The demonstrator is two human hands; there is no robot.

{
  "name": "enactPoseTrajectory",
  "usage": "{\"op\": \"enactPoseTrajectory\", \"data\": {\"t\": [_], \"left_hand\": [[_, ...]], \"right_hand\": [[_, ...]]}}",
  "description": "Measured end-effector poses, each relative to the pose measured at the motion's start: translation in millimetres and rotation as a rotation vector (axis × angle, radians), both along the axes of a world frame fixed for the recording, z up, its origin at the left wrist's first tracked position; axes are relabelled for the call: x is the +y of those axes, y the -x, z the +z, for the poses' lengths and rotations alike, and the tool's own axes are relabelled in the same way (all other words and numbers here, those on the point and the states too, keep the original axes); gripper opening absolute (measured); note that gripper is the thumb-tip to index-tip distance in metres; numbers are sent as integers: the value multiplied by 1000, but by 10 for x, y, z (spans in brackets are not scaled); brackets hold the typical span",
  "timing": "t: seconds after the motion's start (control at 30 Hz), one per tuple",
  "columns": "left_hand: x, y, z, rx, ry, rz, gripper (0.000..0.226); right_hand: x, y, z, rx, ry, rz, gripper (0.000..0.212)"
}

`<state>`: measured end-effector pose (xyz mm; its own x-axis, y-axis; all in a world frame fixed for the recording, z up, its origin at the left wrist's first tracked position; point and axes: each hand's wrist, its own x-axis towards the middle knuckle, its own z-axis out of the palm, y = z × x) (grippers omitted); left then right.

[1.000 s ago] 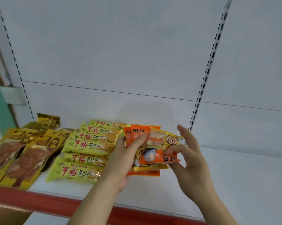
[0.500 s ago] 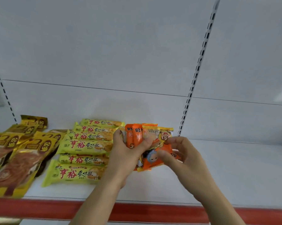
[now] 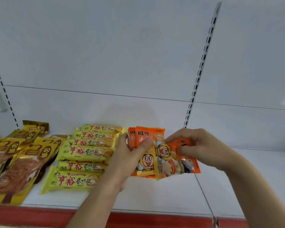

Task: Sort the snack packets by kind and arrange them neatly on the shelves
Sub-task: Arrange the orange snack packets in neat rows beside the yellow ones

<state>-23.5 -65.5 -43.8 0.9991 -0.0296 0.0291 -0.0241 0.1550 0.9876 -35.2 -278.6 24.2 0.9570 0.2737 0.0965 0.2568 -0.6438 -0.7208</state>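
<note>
White back panel point(image 3: 105, 46), slotted uprights point(image 3: 202, 63)

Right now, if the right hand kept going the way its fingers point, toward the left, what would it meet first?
The right hand already grips an orange snack packet, so that packet would press first into the orange packets held by the left hand. Beyond lie the yellow-green packets. Depth is unclear.

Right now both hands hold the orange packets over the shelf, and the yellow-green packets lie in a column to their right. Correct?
Not quite. The head view shows the yellow-green packets lying in a column to the left of the orange packets, not the right. The rest stands: the left hand and right hand both hold the orange packets over the shelf.
</note>
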Motion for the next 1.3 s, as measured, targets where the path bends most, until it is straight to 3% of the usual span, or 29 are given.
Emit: {"op": "enactPoseTrajectory", "data": {"t": [0.1,0.2,0.37,0.47,0.57,0.7,0.83,0.97,1.07,1.2,1.3], "left_hand": [[-28,2,6,-2,-57,-12,70],[9,-13,-5,1,-68,-17,77],[29,-49,-61,11,19,12,69],[-45,-58,-126,4,51,70,51],[-63,-91,-178,-4,77,173,50],[-77,-141,-191,-68,23,291,68],[-84,-117,-147,-99,44,266,59],[100,-104,-78,-40,119,289,72],[331,-124,28,-33,148,347,62],[554,-104,74,14,95,332,61],[570,-29,19,54,66,270,59]], "right_hand": [[67,-120,18,-25,136,71,46],[81,-212,-48,-43,83,73,51],[165,-247,-208,-141,-551,-159,39],[252,-284,-324,-184,-670,-319,31],[274,-235,-411,-191,-741,-423,35],[402,-70,-597,-149,-564,-392,65],[526,-70,-700,-265,-487,-341,52],[322,-262,-652,-319,-520,-475,50],[317,-467,-735,-268,-363,-496,45],[597,-796,-905,-160,-176,-361,26],[783,-1041,-1066,-201,-51,-296,26]]}}
